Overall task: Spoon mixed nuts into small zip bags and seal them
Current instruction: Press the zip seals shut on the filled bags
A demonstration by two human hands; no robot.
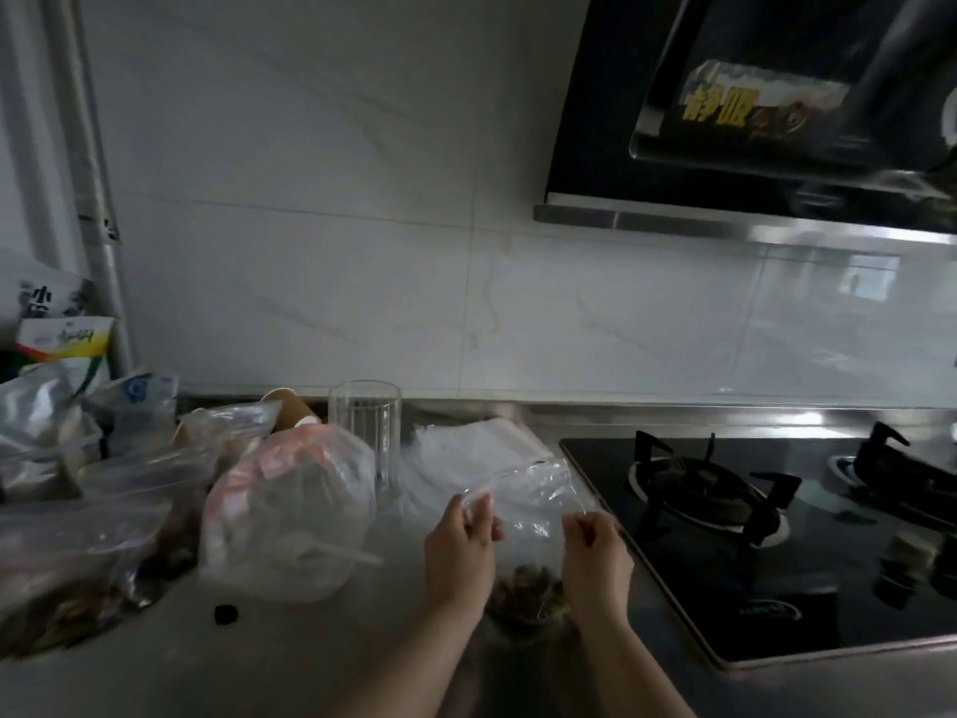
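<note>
Head view: my left hand [458, 544] and right hand [595, 554] pinch the zip bag [528, 502] mouth, running nine-to-three, nuts [525, 588] hanging at six.

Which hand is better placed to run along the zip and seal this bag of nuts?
Probably the left hand: it pinches the zip bag at its top-left corner, while the right hand steadies the other end.

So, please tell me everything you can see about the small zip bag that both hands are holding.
The small zip bag is clear, thin, crinkled plastic, held upright over the grey counter beside the black gas stove. Mixed nuts fill its bottom. The left hand and right hand pinch its top corners; whether the zip is closed is unclear.
</note>
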